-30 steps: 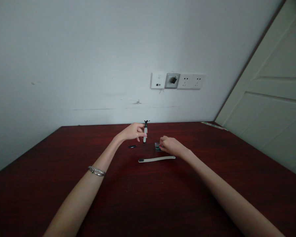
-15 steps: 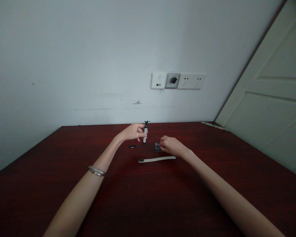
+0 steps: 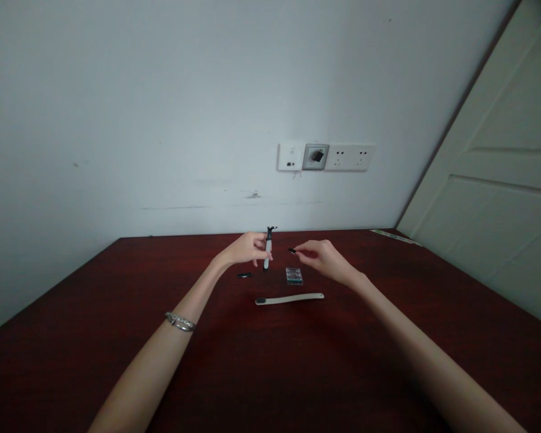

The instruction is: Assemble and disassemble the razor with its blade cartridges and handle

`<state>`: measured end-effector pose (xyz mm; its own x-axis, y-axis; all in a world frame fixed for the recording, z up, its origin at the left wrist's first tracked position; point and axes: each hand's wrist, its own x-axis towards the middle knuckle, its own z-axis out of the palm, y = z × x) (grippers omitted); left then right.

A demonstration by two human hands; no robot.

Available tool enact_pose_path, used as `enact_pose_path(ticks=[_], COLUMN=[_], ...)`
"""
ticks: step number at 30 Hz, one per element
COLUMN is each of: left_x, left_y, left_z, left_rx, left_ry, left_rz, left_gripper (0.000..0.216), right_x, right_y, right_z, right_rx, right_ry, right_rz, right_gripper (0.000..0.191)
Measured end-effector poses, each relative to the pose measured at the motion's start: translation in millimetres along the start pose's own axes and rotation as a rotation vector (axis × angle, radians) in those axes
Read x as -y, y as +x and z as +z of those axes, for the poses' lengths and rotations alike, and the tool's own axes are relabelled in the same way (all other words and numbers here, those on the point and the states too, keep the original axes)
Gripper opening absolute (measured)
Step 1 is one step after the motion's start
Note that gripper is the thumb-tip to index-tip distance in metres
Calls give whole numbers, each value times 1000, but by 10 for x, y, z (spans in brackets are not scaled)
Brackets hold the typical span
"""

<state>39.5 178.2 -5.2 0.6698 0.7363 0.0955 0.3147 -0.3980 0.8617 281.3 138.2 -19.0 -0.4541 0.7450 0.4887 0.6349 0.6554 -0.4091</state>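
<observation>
My left hand is closed around a razor handle with a white grip and a dark neck, held upright above the table. Between the thumb and fingertips of my right hand is a small black razor blade cartridge, a short way right of the razor handle. Below it on the table lies a clear plastic case with dark pieces inside. Another black cartridge-like piece rests on the table, below and left of the razor handle.
A pale toothbrush with dark bristles lies nearest me on the dark red table. Behind the table stands a white wall with sockets and a black plug. A white door leans in at the right, near a flat strip.
My right hand has lifted from the clear case with a black razor blade cartridge in its fingertips. My left hand still holds the razor handle. The view has shifted slightly.
</observation>
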Motion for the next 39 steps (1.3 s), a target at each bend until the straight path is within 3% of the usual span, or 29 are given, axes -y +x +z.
enact_pose_path(ticks=[7, 11, 22, 39], left_x=[-74, -87, -118, -42], left_y=[-30, -30, -42, -18], left_z=[20, 25, 30, 8], left_rx=[19, 23, -9, -8], left_ry=[-14, -24, -17, -8], left_rz=[29, 38, 11, 16], left_gripper=[24, 25, 27, 29], right_x=[167, 226, 202, 255], right_y=[26, 41, 63, 72], right_z=[-26, -12, 70, 78], right_rx=[-121, -127, -108, -163], right_ry=[290, 530, 854, 1072], right_rz=[52, 153, 420, 551], right_gripper=[25, 31, 31, 30])
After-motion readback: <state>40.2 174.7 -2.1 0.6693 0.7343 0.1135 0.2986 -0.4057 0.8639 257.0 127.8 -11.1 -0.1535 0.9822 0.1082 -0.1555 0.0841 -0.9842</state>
